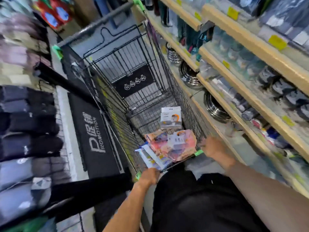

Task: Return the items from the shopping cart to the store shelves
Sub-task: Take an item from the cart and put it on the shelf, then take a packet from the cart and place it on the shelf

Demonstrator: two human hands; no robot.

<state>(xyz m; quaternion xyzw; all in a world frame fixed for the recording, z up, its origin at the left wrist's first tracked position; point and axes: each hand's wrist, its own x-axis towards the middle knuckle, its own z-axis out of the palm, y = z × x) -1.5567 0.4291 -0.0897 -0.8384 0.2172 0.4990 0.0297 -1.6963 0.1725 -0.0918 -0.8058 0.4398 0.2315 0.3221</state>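
Note:
A black wire shopping cart (117, 104) fills the middle of the aisle, seen from its near end. Inside lie a white-grey pack (170, 117) further in, a pink-orange package (173, 145) and a white-blue package (150, 158) at the near end. My left hand (148, 177) is closed on the cart's near rim at the left green corner, right under the white-blue package. My right hand (212, 147) grips the rim at the right green corner. The picture is blurred by motion.
Wooden store shelves (237, 42) with yellow price tags run along the right, holding steel pots (190, 77) and packaged goods. On the left are stacked folded textiles (25, 124) and a black promotion sign (93, 133). The cart stands close to the right shelves.

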